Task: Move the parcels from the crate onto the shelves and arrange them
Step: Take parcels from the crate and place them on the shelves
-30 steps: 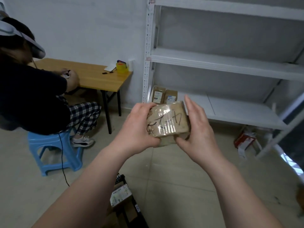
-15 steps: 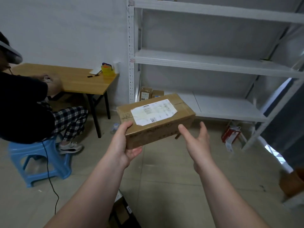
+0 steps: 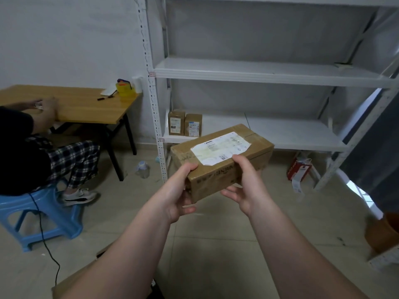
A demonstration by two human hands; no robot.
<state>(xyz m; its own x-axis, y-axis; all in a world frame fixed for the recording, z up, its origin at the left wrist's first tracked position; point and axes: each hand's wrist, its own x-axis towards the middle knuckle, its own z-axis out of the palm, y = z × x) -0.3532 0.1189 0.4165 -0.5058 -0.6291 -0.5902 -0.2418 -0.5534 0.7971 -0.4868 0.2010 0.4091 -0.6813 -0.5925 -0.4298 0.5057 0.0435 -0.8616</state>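
In the middle of the frame two bare forearms reach forward, and both hands have a grip on one brown cardboard parcel (image 3: 222,154) held in the air above the tiled floor, in front of the shelving and not touching it. The left hand (image 3: 177,197) takes the near left corner, thumb on top and fingers curled underneath; the right hand (image 3: 248,186) clasps the near long edge, thumb lying over a corner of the white shipping label and fingers wrapped below. To the left, a seated person (image 3: 19,147) in checked trousers sits on a blue plastic stool (image 3: 43,212), hands on a wooden surface (image 3: 86,106) that carries a yellow tape roll (image 3: 123,90) and a black marker (image 3: 105,97). A clear plastic bottle (image 3: 142,169) stands on the floor beside the shelf post. Beyond is a white metal shelf unit (image 3: 259,73); on the left end of its lowest shelf (image 3: 280,132), two small parcels (image 3: 176,125) stand upright side by side. A red-and-white carton (image 3: 299,170) sits on the floor beneath that shelf, right of centre.
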